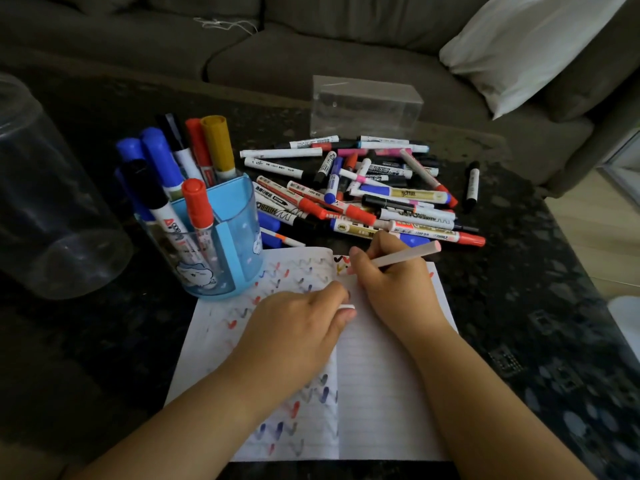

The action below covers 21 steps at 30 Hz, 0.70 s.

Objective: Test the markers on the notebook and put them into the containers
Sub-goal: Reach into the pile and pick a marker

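Roughly a quarter done, big pile left.
Your right hand (391,275) fingers pinch a pink marker (408,255) on the notebook (381,393); left hand (298,327) fingers clutch its cap; blue holder (239,237) is part-filled.

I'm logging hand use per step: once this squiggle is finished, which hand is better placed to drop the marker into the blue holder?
Probably the right hand: it already holds the pink marker in a writing grip. The left hand lies nearer the blue holder, but is pinning the notebook.

We are in a home living room: a grey sofa (311,53) fills the top of the frame, a white cushion (526,46) at upper right.
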{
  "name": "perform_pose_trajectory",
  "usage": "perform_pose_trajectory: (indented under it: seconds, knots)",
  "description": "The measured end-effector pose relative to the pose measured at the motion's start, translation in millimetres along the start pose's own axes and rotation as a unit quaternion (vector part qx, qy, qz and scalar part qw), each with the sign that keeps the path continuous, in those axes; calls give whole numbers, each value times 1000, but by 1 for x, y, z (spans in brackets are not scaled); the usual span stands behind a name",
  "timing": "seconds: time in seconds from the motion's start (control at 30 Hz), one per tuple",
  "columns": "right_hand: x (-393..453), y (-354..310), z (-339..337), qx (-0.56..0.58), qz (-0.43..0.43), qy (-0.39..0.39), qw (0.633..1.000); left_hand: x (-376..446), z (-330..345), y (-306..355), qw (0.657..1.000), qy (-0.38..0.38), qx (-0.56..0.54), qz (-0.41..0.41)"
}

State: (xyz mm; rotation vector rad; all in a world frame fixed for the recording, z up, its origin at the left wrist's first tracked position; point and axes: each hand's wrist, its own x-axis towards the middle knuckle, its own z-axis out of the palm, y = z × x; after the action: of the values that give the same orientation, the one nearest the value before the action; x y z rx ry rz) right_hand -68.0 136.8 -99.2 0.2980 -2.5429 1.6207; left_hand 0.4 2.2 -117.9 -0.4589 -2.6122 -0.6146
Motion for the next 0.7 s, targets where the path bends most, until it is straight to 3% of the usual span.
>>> perform_pose_trajectory:
  seconds: [0.4,0.7]
  knots:
    - [-1,1,1,-13,0,-11,1000,2,-2,1,999,17,28,16]
    - [1,1,-2,30,32,34,998,3,-2,1,1000,11,16,16]
